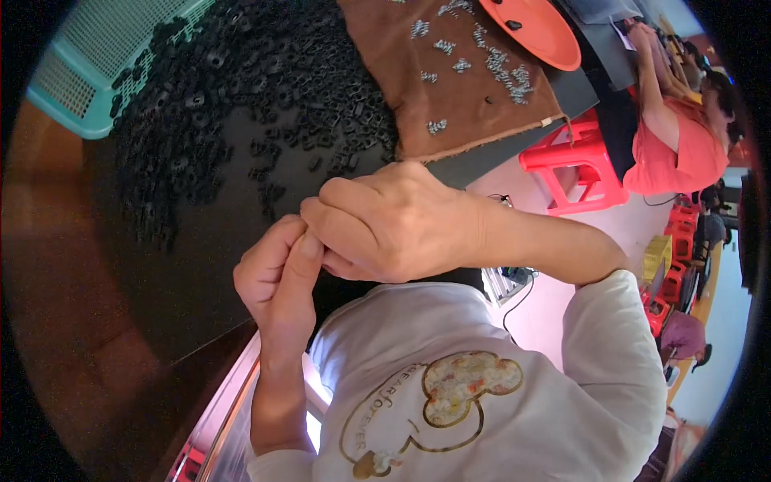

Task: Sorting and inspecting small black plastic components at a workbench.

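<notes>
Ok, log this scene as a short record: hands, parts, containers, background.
Contact: left hand and right hand together, fingers curled
Grip: anything between them is hidden
Parts: black pieces heaped on a dark table; small silvery springs on a brown cloth
Containers: green basket, orange tray
Background: person in red top, right

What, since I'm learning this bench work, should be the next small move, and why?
Probably ease the right hand back slightly, leaving the left hand closed, to check between the fingertips. Both hands are curled shut and meet there, so anything between them is hidden. Loose black parts lie heaped on the table beyond, so a slow move seems safer.
</notes>
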Motion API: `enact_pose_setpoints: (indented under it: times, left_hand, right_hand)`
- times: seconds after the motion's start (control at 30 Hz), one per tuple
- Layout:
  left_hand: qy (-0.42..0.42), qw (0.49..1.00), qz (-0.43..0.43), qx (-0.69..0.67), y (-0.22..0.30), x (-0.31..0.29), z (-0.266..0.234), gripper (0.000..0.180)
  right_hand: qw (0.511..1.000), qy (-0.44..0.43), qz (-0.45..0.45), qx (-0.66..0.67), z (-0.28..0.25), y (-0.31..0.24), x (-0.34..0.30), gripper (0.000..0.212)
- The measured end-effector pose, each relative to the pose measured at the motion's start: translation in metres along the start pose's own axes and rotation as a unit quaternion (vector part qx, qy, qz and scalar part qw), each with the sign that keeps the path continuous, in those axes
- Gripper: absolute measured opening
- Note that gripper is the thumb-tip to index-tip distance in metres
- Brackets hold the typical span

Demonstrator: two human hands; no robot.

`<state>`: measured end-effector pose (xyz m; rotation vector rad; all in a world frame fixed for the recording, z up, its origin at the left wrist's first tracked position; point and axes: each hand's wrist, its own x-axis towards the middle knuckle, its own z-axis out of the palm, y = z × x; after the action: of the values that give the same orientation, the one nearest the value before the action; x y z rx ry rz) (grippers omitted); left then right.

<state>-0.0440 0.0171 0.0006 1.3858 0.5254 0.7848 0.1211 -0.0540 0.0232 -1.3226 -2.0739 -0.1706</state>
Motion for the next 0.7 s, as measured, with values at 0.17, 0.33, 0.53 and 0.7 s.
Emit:
enact_pose_setpoints:
  times: [0.17,0.33,0.53,0.7]
  left_hand:
    - [-0.021,1.000,-0.011,0.010,0.003,-0.004,0.002,0.012]
    - [-0.072,0.996,0.005,0.051,0.014,-0.002,0.021,0.012]
    - [-0.125,0.989,0.043,0.062,0.017,0.016,0.037,0.010]
    - [-0.121,0.992,0.016,0.012,0.021,0.005,0.046,0.010]
  right_hand:
    - [0.965,-0.022,0.151,0.212,-0.027,-0.001,-0.007,0.022]
    - [0.948,0.022,0.169,0.270,-0.030,0.005,-0.017,0.020]
    - [0.935,-0.010,0.204,0.290,-0.055,0.012,-0.016,0.028]
    - [0.946,0.005,0.171,0.275,-0.058,0.011,-0.022,0.032]
